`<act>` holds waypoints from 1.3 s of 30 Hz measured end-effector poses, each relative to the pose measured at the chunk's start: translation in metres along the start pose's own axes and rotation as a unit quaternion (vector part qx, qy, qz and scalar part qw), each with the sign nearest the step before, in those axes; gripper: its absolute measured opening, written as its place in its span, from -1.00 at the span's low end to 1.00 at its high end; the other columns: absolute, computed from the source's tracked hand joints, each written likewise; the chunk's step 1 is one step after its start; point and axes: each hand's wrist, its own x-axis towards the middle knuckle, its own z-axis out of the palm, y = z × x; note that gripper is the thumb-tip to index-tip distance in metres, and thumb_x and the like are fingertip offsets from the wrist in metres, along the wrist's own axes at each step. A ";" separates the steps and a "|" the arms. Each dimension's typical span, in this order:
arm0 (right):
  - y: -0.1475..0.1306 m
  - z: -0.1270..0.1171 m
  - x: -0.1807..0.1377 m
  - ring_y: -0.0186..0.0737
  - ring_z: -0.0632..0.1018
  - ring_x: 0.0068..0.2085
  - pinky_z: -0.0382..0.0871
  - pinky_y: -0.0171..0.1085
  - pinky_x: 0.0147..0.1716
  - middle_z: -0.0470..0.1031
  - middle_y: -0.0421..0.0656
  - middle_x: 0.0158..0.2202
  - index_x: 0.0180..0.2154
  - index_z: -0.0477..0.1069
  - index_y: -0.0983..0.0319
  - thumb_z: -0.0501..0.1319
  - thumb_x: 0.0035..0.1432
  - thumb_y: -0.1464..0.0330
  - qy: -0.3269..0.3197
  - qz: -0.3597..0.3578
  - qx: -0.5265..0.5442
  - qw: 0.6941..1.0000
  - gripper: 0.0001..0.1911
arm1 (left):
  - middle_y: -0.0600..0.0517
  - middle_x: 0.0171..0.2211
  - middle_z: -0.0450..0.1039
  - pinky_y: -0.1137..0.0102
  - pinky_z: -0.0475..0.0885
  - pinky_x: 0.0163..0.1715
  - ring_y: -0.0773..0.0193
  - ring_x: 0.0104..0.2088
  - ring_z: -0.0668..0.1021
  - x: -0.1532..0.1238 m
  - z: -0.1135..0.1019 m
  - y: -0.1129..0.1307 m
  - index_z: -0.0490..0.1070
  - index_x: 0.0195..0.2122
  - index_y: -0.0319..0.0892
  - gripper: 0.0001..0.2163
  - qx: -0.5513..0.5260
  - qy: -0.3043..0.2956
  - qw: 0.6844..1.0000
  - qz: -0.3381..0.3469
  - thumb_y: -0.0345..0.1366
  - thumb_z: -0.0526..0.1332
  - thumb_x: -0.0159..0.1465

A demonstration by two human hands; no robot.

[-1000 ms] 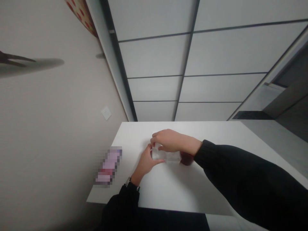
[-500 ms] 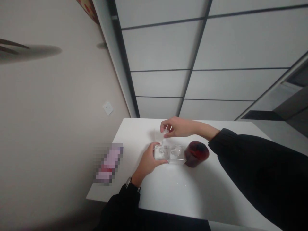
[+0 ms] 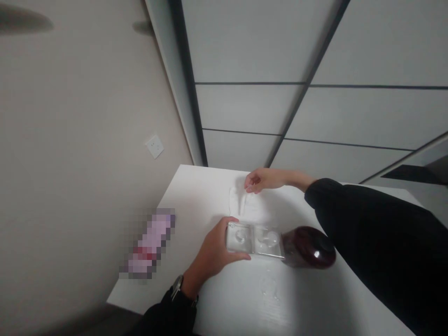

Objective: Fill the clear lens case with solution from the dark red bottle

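Clear two-part box (image 3: 255,241) sits just left of the dark red container (image 3: 310,247). I have the box's end farthest from that container clasped between thumb and fingers of my left hand (image 3: 214,247). Beyond the container, to its left, my right hand (image 3: 261,180) pinches a clear piece (image 3: 249,187) too faint to identify.

Clear plastic two-compartment box (image 3: 254,241) on white rectangular table (image 3: 198,198), left hand (image 3: 214,245) at its left end, dark red rounded container (image 3: 310,248) just beside its right end. Right hand (image 3: 261,180) behind box; pixelated pink-purple oblong item (image 3: 154,240) at table's left edge, left of left hand.
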 end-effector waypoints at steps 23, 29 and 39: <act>0.001 0.018 -0.050 -0.09 0.63 -0.10 0.45 -0.17 -0.11 0.69 -0.03 -0.06 -0.05 0.65 0.21 0.25 0.31 0.03 0.099 -0.055 -0.035 0.993 -0.56 | -0.08 0.10 0.53 0.09 0.42 0.14 -0.14 0.10 0.56 -0.001 -0.002 0.003 0.35 0.14 -0.04 -0.30 0.020 -0.005 1.000 0.009 -0.24 0.61 -0.01; 0.032 0.080 -0.093 -0.04 0.65 -0.05 0.44 -0.07 0.08 0.70 -0.03 -0.09 -0.20 0.69 0.19 0.27 0.31 0.07 0.186 -0.086 0.022 0.978 -0.64 | -0.11 0.15 0.47 0.06 0.39 0.20 -0.14 0.16 0.52 -0.004 -0.001 0.003 0.30 0.17 -0.06 -0.33 0.033 0.006 0.999 0.035 -0.30 0.54 0.06; 0.009 0.134 -0.163 0.03 0.63 -0.12 0.49 0.01 0.00 0.66 0.01 -0.15 -0.22 0.59 0.20 0.13 0.30 -0.15 0.562 -0.028 0.140 0.815 -0.43 | -0.21 0.34 0.28 -0.07 0.18 0.43 -0.11 0.39 0.32 -0.005 -0.006 0.009 0.26 0.29 -0.09 -0.34 0.094 0.045 0.973 0.204 -0.22 0.47 0.21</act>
